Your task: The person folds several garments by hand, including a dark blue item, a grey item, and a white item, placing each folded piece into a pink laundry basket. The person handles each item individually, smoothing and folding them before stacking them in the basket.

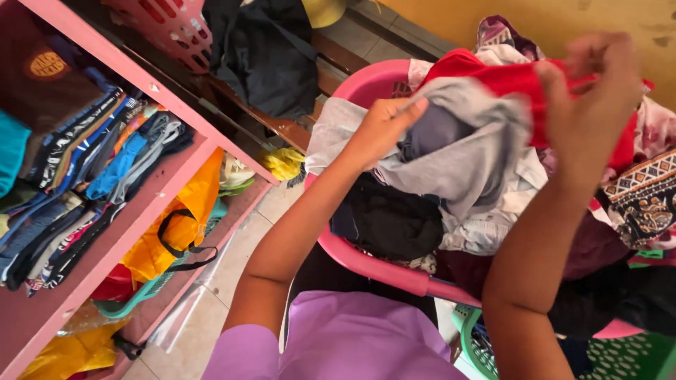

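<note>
Shelving in pink [151, 204] was seen at the far left, its upper level packed with folded clothes [77, 162] standing in a tight row, while an orange bag with black handles [179, 225] and other bundles were kept on the level below. Near the top of the scene, a pink basket [176, 28] and a dark garment [264, 49] were lodged behind the shelf, and a yellow cloth [283, 162] lay on the tiled floor.

Toward the middle, a pink tub [380, 267] was heaped with unsorted laundry, a black piece [391, 218] lying low in it. The left hand [384, 127] was closed on the near edge of a grey garment [472, 148], which was lifted just above the heap. The right hand [591, 98], blurred, was raised at the far right with its fingers pinched together on the upper part of the same bundle, where a red garment [507, 77] was caught up with the grey one; whether both cloths were gripped there could not be told. The hands were held apart, with the cloth stretched between them.

Patterned fabrics [644, 197] were piled at the right rim. Judged from the full tub against the tidy shelf rows, much sorting seemed done, yet a large share was left.
</note>
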